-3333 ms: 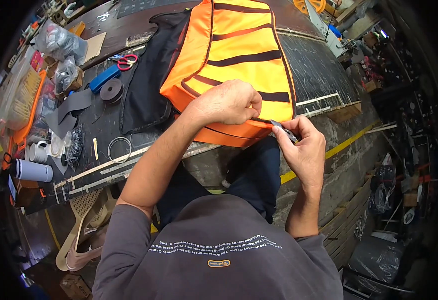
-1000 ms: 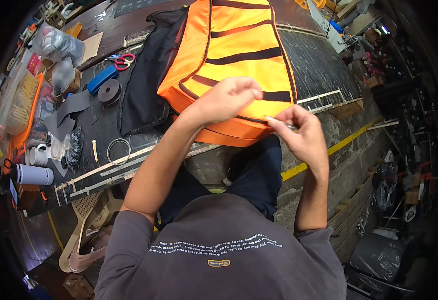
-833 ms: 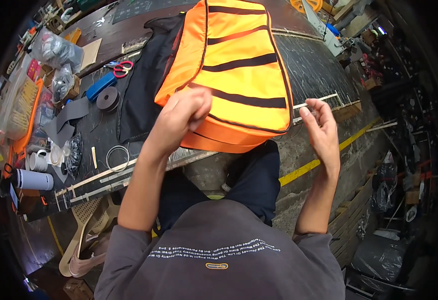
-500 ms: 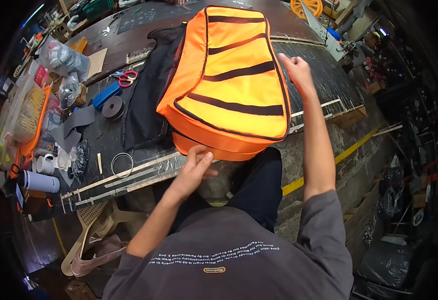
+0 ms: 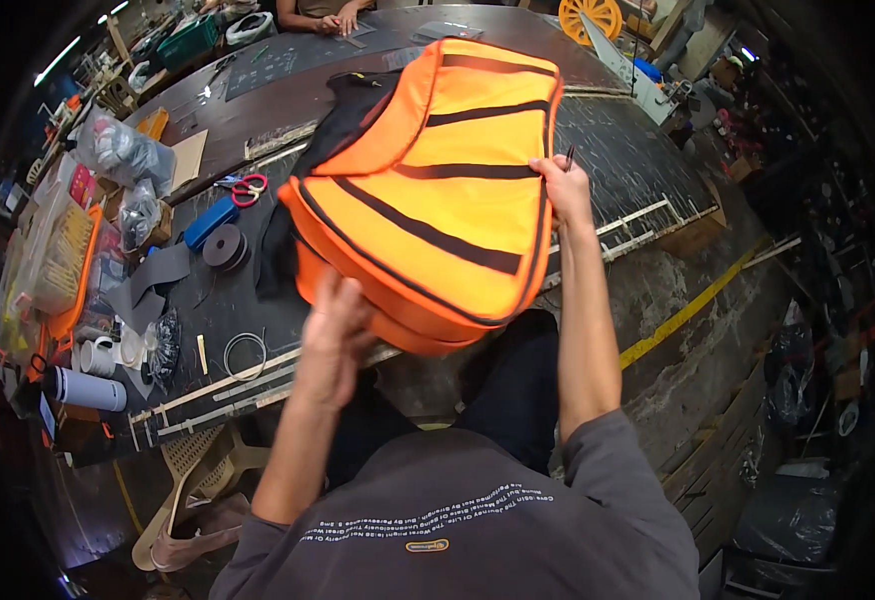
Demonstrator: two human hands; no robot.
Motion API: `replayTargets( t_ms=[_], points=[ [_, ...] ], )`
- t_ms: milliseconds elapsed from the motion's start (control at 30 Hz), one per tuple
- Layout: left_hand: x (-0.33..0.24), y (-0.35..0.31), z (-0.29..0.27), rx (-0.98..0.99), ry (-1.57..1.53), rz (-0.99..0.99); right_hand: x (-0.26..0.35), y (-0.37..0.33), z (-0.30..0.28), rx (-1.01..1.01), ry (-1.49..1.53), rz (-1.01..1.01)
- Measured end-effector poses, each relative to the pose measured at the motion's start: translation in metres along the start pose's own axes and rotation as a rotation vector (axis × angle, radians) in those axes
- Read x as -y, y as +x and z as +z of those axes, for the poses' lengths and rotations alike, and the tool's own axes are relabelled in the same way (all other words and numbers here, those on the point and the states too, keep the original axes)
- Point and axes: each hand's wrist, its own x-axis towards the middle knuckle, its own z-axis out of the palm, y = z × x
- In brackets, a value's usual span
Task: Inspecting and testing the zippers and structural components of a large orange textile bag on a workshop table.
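Note:
A large bright orange bag (image 5: 468, 215) with black stripes and black zipper edging lies tilted over the dark worktable, its near end overhanging the edge. My right hand (image 5: 567, 190) is closed on the bag's right edge, at the zipper line. A small dark tip, whose kind I cannot make out, sticks up above its fingers. At the near left corner is my left hand (image 5: 336, 330), close against the bag's side. Motion smears its fingers, so its grip does not show. Black fabric (image 5: 283, 250) lies partly under the bag's left side.
Left on the worktable (image 5: 638, 160) are red-handled scissors (image 5: 250, 190), a black tape roll (image 5: 226, 246), a blue case (image 5: 211, 222), a white mug (image 5: 98, 355) and a tumbler (image 5: 91, 389). A person's hands (image 5: 341, 22) work at the far side.
The bag has turned and shifted left and nearer. My right hand has moved in and taken its right edge. My left hand has moved left along the near side.

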Motion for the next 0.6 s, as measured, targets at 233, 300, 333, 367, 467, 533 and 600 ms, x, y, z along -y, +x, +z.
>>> replayTargets(
  t_ms=[233, 300, 333, 367, 467, 533, 600],
  points=[
    [-0.076, 0.069, -0.095, -0.188, 0.198, 0.501, 0.008, -0.148, 0.081, 0.06, 0.249, -0.07],
    [-0.069, 0.066, -0.1, -0.294, 0.385, 0.714, 0.028, -0.164, 0.076, 0.102, 0.222, -0.099],
    [-0.072, 0.049, -0.082, -0.364, 0.577, 0.864, 0.036, -0.155, 0.057, 0.041, 0.14, -0.235],
    [-0.074, 0.027, -0.06, -0.314, 0.677, 0.908, 0.039, -0.132, 0.026, -0.157, -0.152, -0.408],
    [-0.063, 0.004, -0.025, -0.261, 1.185, 1.163, 0.072, -0.054, -0.064, -0.563, -0.387, -0.476],
    [-0.052, 0.011, 0.0, -0.312, 1.497, 1.082, 0.078, 0.0, -0.127, -0.667, -0.599, -0.264],
    [-0.038, 0.038, -0.001, -0.29, 1.588, 1.073, 0.068, 0.05, -0.148, -0.656, -0.865, -0.128]
  ],
)
